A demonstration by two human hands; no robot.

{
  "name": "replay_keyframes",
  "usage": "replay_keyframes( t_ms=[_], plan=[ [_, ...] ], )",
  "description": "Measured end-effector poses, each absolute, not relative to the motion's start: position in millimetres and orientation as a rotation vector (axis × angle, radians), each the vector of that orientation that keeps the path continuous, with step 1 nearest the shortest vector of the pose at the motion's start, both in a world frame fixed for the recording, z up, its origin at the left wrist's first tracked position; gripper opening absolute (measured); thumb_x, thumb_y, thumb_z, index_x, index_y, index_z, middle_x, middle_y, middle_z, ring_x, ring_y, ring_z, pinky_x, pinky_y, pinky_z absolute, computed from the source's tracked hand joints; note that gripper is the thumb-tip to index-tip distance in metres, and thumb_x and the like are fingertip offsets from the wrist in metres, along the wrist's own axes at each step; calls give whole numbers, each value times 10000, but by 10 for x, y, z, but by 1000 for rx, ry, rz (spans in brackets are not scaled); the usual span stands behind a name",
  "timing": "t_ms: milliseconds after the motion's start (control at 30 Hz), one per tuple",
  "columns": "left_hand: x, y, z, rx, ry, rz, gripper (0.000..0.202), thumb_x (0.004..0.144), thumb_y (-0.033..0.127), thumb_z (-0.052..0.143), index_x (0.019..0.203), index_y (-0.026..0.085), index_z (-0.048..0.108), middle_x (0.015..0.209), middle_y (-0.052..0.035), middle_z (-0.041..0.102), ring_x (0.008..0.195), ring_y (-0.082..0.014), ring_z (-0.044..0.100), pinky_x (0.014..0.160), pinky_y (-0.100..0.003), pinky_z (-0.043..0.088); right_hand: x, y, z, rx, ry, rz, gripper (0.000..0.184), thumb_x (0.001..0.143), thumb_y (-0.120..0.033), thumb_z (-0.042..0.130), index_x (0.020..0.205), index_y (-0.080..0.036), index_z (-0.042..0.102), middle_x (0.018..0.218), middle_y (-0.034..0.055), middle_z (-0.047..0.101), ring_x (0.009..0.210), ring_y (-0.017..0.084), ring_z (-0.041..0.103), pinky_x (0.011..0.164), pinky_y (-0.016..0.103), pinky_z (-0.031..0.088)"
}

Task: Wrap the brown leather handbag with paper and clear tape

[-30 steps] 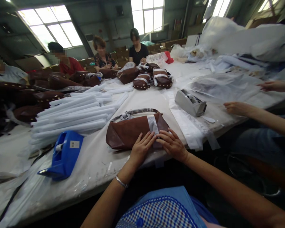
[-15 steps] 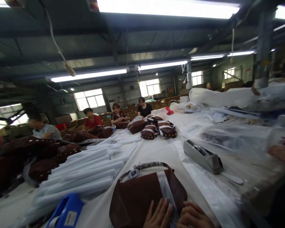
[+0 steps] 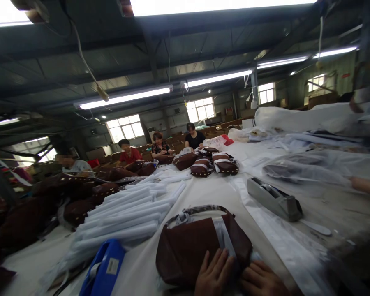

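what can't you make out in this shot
Head view only.
left hand and right hand: wrists cut off by the bottom edge; right hand's grip unclear.
brown bag: near edge hidden under both hands.
blue tape dispenser: base cut by the bottom edge, label too small to read.
co-worker's arm: blurred, cut by the right edge.

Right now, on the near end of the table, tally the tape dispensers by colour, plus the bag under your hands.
Blue plastic tape dispenser: 1
Grey tape dispenser: 1
Brown soft handbag banded with clear tape: 1
Total: 3
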State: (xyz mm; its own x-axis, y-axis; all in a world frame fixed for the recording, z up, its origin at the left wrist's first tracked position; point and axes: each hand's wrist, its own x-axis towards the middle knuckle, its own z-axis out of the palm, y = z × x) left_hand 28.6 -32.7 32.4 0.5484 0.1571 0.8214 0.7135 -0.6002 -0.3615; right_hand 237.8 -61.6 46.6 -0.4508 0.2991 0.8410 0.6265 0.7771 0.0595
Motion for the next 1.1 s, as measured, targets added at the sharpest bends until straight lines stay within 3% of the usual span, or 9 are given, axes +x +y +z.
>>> replay_keyframes(
  t_ms=[133,333,500,667,833,967,1033,1100],
  plan=[
    [267,-417,396,-2200,-780,-933,393,1026,319,415,1382,227,552,1376,14,608,1239,-130,605,1083,-291,482,2343,-597,442,-726,-2033,-449,437,1014,-145,311,783,-239,670,697,4,647,613,167,580,680,324,431],
    [321,-591,453,-2404,-1009,-911,594,906,512,551,1443,266,493,1450,-30,538,1279,-245,583,1051,-455,536,2334,-665,540,-757,-2046,-409,442,1033,-177,297,836,-254,686,734,3,667,651,170,589,723,334,423],
    [471,-511,298,-2198,-1060,-1151,344,961,358,551,1290,300,633,1252,-13,696,1126,-206,683,987,-412,583,2333,-654,538,-742,-2062,-405,472,1039,-182,275,831,-254,692,740,3,673,648,168,584,714,333,428],
    [467,-613,449,-2345,-1132,-1045,339,1005,243,452,1303,267,612,1295,-21,670,1200,-202,640,1039,-455,538,2424,-745,578,-822,-2137,-349,386,985,-104,375,911,-250,725,783,12,703,690,169,613,744,337,457],
    [441,-704,603,-2493,-1260,-982,387,987,207,506,1367,267,551,1373,-28,612,1309,-208,552,1134,-490,427,2672,-1017,525,-896,-2222,-251,371,941,-63,449,1188,-202,689,1108,55,742,972,195,666,947,382,486],
    [439,-697,571,-2527,-1275,-1002,411,987,196,512,1388,284,531,1396,-24,592,1333,-198,526,1175,-458,361,2748,-1254,393,-942,-2355,-202,483,941,-69,499,1405,-197,537,1406,81,597,1309,240,529,1147,470,381],
    [438,-705,570,-2518,-1267,-1010,410,989,192,506,1387,287,531,1396,-18,593,1332,-191,527,1178,-444,351,2714,-1302,324,-906,-2404,-206,526,945,-70,490,1452,-209,482,1477,86,526,1392,256,449,1178,513,346],
    [437,-710,577,-2510,-1254,-1006,409,990,192,505,1388,282,529,1400,-17,590,1333,-187,526,1179,-438,347,2649,-1281,272,-843,-2386,-213,514,955,-66,471,1448,-212,484,1453,84,551,1390,246,458,1179,519,355]
  ],
)
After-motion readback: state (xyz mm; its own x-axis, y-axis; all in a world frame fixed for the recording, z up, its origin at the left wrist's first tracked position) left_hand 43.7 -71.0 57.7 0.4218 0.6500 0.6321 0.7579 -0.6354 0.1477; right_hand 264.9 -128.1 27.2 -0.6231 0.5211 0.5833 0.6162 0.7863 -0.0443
